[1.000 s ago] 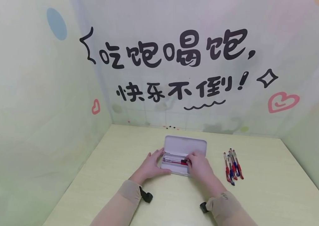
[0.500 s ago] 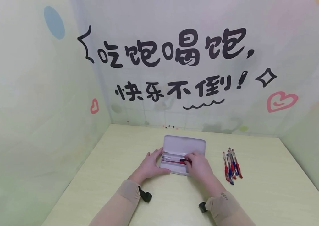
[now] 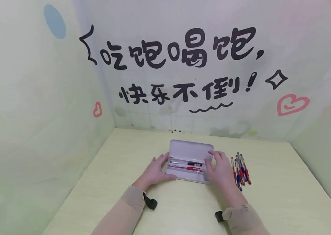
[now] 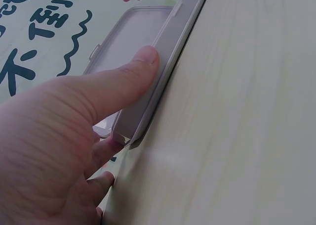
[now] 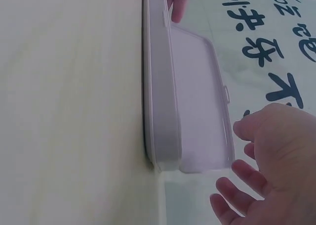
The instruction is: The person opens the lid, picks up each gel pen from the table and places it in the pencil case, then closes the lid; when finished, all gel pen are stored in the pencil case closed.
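Observation:
A pale lilac pencil case [image 3: 190,149] lies on the table with its lid raised at the back. My left hand [image 3: 153,172] holds its left end, the thumb [image 4: 129,79] on the front wall and the fingers round the end and behind. Inside the rear compartment lie a black pen [image 3: 194,164] and a red pen [image 3: 194,169], side by side. My right hand [image 3: 223,169], fingers loosely spread and holding nothing, is at the case's right end; in the right wrist view a gap shows between this hand [image 5: 279,156] and the lid [image 5: 200,96].
Several red and blue gel pens [image 3: 241,168] lie in a bunch on the table [image 3: 183,209], right of the case and partly behind my right hand. A printed backdrop [image 3: 153,19] with large lettering rises behind the table, with more panels at both sides.
My right hand has let go of the black pen in the case and moved right, its fingers spreading. The left hand keeps its place on the case.

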Tool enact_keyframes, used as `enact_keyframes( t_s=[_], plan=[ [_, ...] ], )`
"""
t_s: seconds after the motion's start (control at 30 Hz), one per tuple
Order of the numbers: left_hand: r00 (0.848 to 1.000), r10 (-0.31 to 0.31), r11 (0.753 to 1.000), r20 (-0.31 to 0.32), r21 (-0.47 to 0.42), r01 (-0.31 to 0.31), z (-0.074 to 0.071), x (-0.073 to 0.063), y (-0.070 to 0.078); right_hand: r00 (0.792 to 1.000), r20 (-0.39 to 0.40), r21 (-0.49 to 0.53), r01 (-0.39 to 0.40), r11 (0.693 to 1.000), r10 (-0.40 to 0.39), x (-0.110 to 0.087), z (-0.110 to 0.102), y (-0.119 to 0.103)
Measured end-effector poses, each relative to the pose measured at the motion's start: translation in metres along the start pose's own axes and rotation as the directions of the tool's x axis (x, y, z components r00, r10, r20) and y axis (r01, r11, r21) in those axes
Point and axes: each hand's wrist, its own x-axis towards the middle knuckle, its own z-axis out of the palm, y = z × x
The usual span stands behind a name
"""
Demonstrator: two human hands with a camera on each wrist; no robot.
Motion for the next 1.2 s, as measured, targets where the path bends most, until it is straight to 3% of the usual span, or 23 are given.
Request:
enact_keyframes(
  t_s=[0.4, 0.67, 1.0, 1.2],
  plan=[
    [1.000, 0.006, 1.000, 0.002, -0.010, -0.006, 0.001, -0.003, 0.001, 0.991, -0.066, 0.007, -0.113, 0.994, 0.113, -0.007, -0.039, 0.038],
    [1.000, 0.019, 1.000, 0.000, -0.012, -0.019, 0.003, -0.002, 0.001, 0.969, -0.102, 0.015, -0.226, 0.974, 0.227, -0.007, -0.059, 0.071],
    [1.000, -0.002, 1.000, 0.005, -0.014, 0.002, 0.002, -0.002, 0.000, 0.928, -0.076, 0.043, -0.363, 0.931, 0.365, -0.012, -0.068, 0.099],
    [1.000, -0.006, 1.000, 0.004, -0.007, 0.006, 0.000, 0.000, 0.000, 0.919, -0.013, 0.005, -0.393, 0.920, 0.393, -0.012, -0.071, 0.104]
  ],
)
